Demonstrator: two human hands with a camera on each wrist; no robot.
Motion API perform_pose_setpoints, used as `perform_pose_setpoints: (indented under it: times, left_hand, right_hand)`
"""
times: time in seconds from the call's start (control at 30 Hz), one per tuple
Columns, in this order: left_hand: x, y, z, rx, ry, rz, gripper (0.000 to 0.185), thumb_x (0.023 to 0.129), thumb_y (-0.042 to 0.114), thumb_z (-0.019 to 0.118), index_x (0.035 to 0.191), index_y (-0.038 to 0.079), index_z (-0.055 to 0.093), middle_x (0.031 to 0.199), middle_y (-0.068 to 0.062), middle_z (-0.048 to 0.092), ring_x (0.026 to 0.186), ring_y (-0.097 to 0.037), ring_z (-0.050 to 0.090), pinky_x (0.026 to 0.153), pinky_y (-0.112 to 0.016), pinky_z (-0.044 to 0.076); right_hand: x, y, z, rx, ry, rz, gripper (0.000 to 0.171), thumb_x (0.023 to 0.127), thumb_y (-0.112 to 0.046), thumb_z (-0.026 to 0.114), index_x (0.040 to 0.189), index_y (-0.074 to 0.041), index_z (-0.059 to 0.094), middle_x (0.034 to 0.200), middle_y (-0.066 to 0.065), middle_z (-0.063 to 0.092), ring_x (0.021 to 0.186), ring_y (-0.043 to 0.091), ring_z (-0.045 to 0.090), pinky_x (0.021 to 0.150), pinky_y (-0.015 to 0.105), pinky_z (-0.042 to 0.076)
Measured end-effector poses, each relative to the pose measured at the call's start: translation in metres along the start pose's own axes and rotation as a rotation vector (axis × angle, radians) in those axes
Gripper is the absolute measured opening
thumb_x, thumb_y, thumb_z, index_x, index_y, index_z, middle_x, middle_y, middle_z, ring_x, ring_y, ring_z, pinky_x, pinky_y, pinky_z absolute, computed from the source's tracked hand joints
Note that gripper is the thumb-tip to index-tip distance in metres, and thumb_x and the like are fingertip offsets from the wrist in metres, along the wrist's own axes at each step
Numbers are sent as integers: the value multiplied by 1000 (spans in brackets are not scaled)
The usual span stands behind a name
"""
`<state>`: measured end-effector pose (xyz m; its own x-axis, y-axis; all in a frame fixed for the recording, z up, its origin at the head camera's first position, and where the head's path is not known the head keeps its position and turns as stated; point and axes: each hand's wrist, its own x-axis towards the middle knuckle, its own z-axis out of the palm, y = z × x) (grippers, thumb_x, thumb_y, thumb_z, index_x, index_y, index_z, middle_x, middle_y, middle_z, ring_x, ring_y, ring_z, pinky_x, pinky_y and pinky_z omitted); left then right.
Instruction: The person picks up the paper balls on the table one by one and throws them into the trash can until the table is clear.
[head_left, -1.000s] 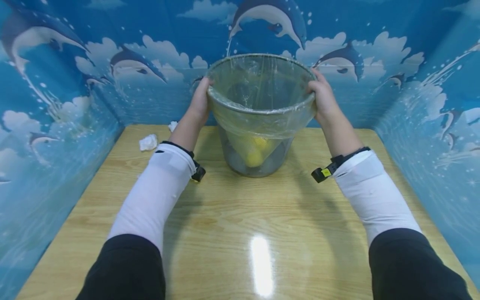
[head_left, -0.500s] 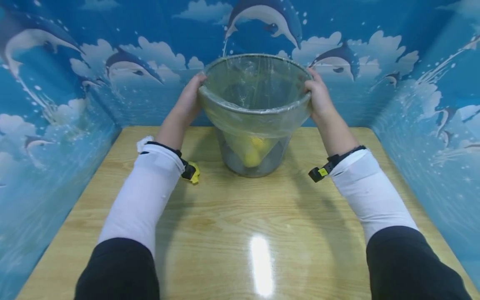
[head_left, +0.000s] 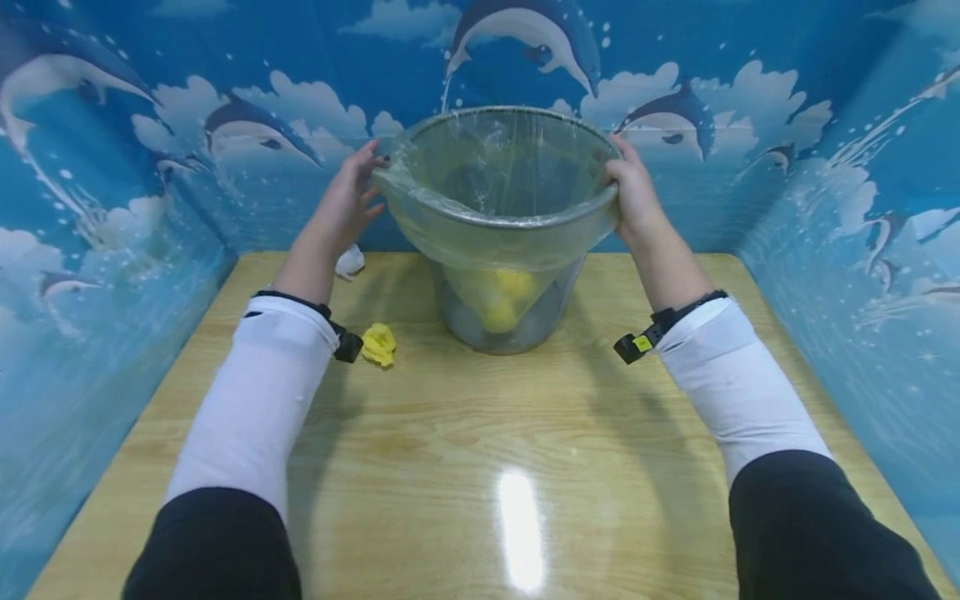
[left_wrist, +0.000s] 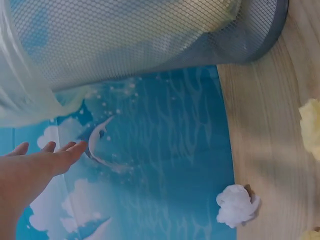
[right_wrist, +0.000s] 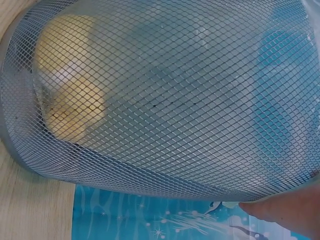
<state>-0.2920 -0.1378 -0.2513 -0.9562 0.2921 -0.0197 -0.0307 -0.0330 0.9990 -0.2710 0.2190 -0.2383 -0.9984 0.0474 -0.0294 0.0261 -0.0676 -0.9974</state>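
A grey mesh wastebasket (head_left: 543,321) stands at the back of the table, lined with a clear plastic bag (head_left: 480,242) folded over its rim. Yellow crumpled pieces (right_wrist: 75,107) show through the mesh near its bottom. My right hand (head_left: 636,196) grips the rim and bag at the right side. In the right wrist view, only part of that hand (right_wrist: 287,212) appears under the basket. To the left of the rim, my left hand (head_left: 348,196) has its fingers extended. The left wrist view shows this hand (left_wrist: 37,167) apart from the bag, holding nothing.
A yellow crumpled piece (head_left: 379,344) lies on the wooden table (head_left: 450,467), left of the basket. Behind it is a white crumpled piece (head_left: 349,262), partly hidden by my left arm. Dolphin-printed blue sheets (head_left: 300,50) wall in the back and both sides.
My left hand has let go of the rim and moved left, its fingers opening. The yellow crumpled piece has come out from behind my left wrist. My right hand keeps its hold.
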Motion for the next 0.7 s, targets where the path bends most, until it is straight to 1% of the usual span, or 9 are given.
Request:
perform_pose_setpoints:
  times: [0.1, 0.23, 0.3, 0.4, 0.47, 0.53, 0.6, 0.7]
  left_hand:
    - [-4, -3, -5, -8, 42, -12, 56, 103, 50, 25, 155, 37, 8, 163, 9, 5, 151, -18, 2, 121, -39, 5]
    - [-10, -11, -11, 16, 94, -17, 55, 104, 49, 23, 155, 38, 6, 163, 9, 3, 151, -16, 4, 121, -40, 4]
    - [-13, -16, -13, 35, 120, -29, 55, 104, 46, 24, 155, 37, 5, 163, 9, 2, 151, -16, 2, 121, -40, 3]
    - [-17, -25, -18, 100, 150, -46, 56, 105, 43, 25, 155, 35, 3, 163, 9, 2, 151, -16, 0, 121, -41, 4]
    - [-21, -33, -22, 163, 164, -46, 57, 104, 41, 26, 156, 33, 3, 164, 7, 3, 151, -17, 1, 121, -42, 4]
    - [-25, -43, -26, 255, 165, -23, 58, 104, 40, 27, 156, 30, 2, 164, 4, 1, 151, -20, 1, 121, -44, 6]
    - [-31, -54, -30, 354, 147, 2, 60, 104, 40, 31, 156, 30, 2, 164, 2, 0, 151, -22, 0, 120, -48, 6]
    - [-41, -73, -34, 519, 92, 58, 64, 103, 38, 37, 157, 26, 3, 164, -3, -3, 150, -28, -2, 118, -56, 8]
  right_hand:
    - [0, 1, 0, -8, 8, -8, 73, 87, -4, 30, 155, -27, 17, 162, -11, 6, 136, 20, 22, 88, 27, 31]
    - [1, 1, 0, -16, 17, -11, 73, 87, -5, 29, 155, -28, 17, 161, -11, 7, 136, 20, 23, 89, 28, 29]
    - [1, 2, 0, -25, 19, -12, 73, 87, -5, 29, 155, -28, 16, 162, -12, 5, 136, 19, 23, 89, 28, 28]
    - [1, 2, 0, -24, 24, -11, 73, 87, -6, 29, 155, -29, 17, 162, -12, 5, 137, 19, 22, 90, 28, 28]
    - [1, 2, 0, -21, 24, -14, 72, 88, -6, 29, 155, -29, 17, 162, -12, 5, 137, 19, 22, 90, 28, 28]
    - [1, 2, 0, -18, 23, -15, 72, 88, -6, 29, 155, -29, 17, 162, -12, 5, 138, 19, 21, 90, 28, 28]
    - [1, 2, 0, -21, 24, -20, 73, 87, -6, 29, 155, -29, 17, 162, -12, 4, 138, 19, 21, 90, 28, 29]
    - [1, 3, 0, -26, 21, -17, 73, 87, -6, 29, 155, -29, 18, 162, -13, 3, 138, 19, 21, 88, 28, 29]
